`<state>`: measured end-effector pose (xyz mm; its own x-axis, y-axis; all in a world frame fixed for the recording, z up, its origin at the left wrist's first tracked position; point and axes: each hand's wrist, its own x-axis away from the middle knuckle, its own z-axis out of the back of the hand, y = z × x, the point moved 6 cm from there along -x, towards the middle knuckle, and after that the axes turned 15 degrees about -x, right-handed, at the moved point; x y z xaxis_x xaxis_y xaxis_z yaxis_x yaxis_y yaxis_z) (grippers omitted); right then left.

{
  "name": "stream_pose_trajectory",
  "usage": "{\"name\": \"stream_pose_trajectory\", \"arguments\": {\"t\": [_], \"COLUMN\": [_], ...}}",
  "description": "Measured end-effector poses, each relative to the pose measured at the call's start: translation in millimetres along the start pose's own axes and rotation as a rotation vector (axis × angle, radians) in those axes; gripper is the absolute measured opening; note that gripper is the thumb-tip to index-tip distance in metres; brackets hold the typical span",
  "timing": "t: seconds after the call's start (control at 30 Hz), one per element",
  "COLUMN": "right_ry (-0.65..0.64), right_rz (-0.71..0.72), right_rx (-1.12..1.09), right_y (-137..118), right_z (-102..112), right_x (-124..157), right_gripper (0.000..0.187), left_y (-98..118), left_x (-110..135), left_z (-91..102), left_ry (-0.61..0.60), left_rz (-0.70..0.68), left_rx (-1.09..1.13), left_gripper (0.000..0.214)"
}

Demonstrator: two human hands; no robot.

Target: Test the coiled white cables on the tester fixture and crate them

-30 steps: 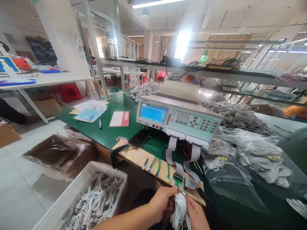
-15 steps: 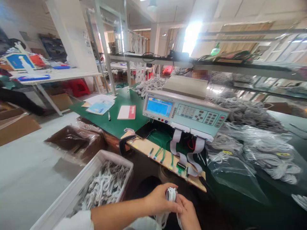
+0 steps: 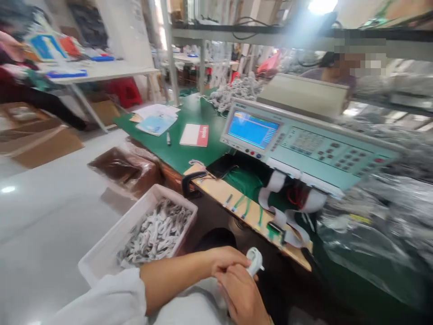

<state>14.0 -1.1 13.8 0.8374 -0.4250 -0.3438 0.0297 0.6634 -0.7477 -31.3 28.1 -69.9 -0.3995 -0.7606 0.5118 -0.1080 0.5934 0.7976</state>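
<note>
Both my hands are closed together low in the view, below the bench edge. My left hand [image 3: 225, 263] and my right hand [image 3: 241, 295] both grip a coiled white cable [image 3: 254, 261], of which only a small loop shows above my fingers. Just ahead lies a wooden test board [image 3: 237, 204] with green wires and a small connector [image 3: 274, 228]. Grey ribbon cables run from it up to a pale green tester [image 3: 304, 149] with a blue screen.
A white bin [image 3: 111, 239] of coiled white cables stands at my left, a plastic-lined carton [image 3: 125, 167] beyond it. Papers [image 3: 157, 122], a pen and a red-and-white booklet [image 3: 194, 134] lie on the green bench. Clear bags of cables [image 3: 382, 225] are piled right. Another person sits behind the tester.
My hands drew the cable coil back from the test board toward my lap, and the view swung down and left. Less of the coil shows now.
</note>
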Motion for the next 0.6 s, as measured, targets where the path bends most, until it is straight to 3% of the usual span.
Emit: {"name": "stream_pose_trajectory", "arguments": {"t": [0.07, 0.13, 0.2, 0.3, 0.4, 0.5, 0.53, 0.57, 0.6], "right_ry": [0.261, 0.564, 0.735, 0.695, 0.682, 0.818, 0.865, 0.906, 0.932], "right_rz": [-0.188, -0.479, -0.717, -0.786, -0.750, -0.740, -0.745, -0.759, -0.782], "right_rx": [-0.019, -0.058, -0.190, -0.501, -0.654, -0.502, -0.402, -0.311, -0.223], "right_y": [16.3, 40.9, 61.0, 73.5, 68.0, 45.9, 36.8, 29.9, 26.3], "right_z": [23.5, 50.3, 63.8, 61.7, 58.0, 57.2, 55.1, 51.8, 48.4], "right_x": [13.1, 42.0, 70.4, 79.4, 72.7, 80.2, 85.8, 91.7, 97.0], "right_gripper": [0.020, 0.017, 0.023, 0.034, 0.038, 0.033, 0.028, 0.022, 0.018], "left_y": [4.3, 7.9, 9.3, 9.8, 13.7, 10.7, 9.2, 11.7, 15.4], "left_x": [-3.5, -4.7, -4.8, -3.9, -3.0, 7.5, 15.4, 28.3, 34.4], "left_z": [-4.1, -5.9, -12.2, -27.9, -37.5, -49.1, -52.3, -49.5, -58.5], "left_ry": [0.018, 0.034, -0.009, -0.122, -0.079, 0.166, 0.304, 0.564, 0.598], "left_rz": [-0.016, -0.037, -0.023, 0.032, 0.004, 0.078, 0.141, 0.195, 0.185], "left_rx": [0.069, 0.092, 0.128, 0.211, 0.225, -0.032, -0.187, -0.377, -0.483], "left_gripper": [0.027, 0.028, 0.030, 0.033, 0.030, 0.026, 0.024, 0.023, 0.022]}}
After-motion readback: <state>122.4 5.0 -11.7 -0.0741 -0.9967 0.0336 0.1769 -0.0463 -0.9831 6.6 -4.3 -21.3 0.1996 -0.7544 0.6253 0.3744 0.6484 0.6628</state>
